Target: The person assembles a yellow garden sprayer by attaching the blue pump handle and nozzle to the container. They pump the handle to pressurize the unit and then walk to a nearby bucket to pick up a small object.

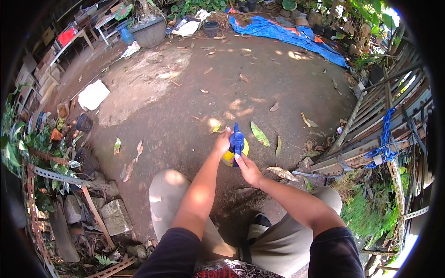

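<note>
A yellow spray bottle [228, 159] with a blue pump top [237, 140] stands on the dirt ground in front of my knees. My left hand [223, 142] wraps around the left side of the blue top. From the right, my right hand [248, 169] holds the bottle's lower part, fingers against the blue piece. Both forearms reach out over my knees, which are in grey trousers.
Dry and green leaves [259, 134] lie scattered on the dirt. A blue tarp [287, 32] lies at the back right. A wooden gate with a blue chain [384, 139] is on the right. Stones and potted plants [28, 143] line the left; a white board [92, 95] lies farther back.
</note>
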A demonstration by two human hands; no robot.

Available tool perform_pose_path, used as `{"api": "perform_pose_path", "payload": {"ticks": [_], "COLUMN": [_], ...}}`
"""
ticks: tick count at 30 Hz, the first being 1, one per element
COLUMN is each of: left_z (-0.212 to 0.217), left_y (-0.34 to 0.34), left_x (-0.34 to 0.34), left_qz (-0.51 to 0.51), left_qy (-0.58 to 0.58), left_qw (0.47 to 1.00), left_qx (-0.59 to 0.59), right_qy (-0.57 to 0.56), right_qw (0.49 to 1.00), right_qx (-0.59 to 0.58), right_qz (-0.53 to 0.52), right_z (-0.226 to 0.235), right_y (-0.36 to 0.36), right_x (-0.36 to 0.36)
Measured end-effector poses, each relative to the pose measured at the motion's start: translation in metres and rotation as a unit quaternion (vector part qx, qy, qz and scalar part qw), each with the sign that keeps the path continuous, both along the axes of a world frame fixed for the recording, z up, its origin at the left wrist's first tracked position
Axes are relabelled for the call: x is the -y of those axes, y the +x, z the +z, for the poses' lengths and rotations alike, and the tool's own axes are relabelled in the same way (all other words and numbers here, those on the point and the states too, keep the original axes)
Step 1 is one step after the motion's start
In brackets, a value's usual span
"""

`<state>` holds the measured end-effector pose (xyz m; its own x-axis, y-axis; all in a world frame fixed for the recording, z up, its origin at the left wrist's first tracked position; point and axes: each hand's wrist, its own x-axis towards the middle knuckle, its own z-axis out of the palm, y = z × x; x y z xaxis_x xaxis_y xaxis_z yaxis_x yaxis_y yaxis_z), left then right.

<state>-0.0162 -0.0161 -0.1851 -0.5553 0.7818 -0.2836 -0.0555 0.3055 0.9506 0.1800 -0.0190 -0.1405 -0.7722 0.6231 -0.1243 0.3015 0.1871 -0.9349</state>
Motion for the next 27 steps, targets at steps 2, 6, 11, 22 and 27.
{"api": "perform_pose_path", "payload": {"ticks": [2,6,11,22,27], "left_z": [0.004,0.001,-0.002,0.064,0.061], "left_y": [0.007,0.003,-0.003,-0.012,-0.014], "left_x": [-0.001,-0.004,-0.006,-0.011,-0.008], "left_qz": [-0.005,-0.009,0.017,-0.075,-0.073], "left_qy": [0.001,-0.004,0.057,0.088,0.054], "left_qw": [1.0,1.0,0.996,0.965,0.971], "left_qx": [0.014,0.005,0.068,0.236,0.222], "right_qy": [0.003,0.021,0.01,-0.005,0.05], "right_qw": [1.0,1.0,1.0,0.998,0.992], "right_qx": [0.0,0.012,0.011,0.011,0.079], "right_qz": [0.0,0.015,0.023,0.068,0.079], "right_z": [-0.001,-0.016,-0.019,-0.014,0.018], "right_y": [0.004,0.002,-0.003,0.007,0.003], "right_x": [-0.002,-0.008,-0.01,-0.017,0.003]}}
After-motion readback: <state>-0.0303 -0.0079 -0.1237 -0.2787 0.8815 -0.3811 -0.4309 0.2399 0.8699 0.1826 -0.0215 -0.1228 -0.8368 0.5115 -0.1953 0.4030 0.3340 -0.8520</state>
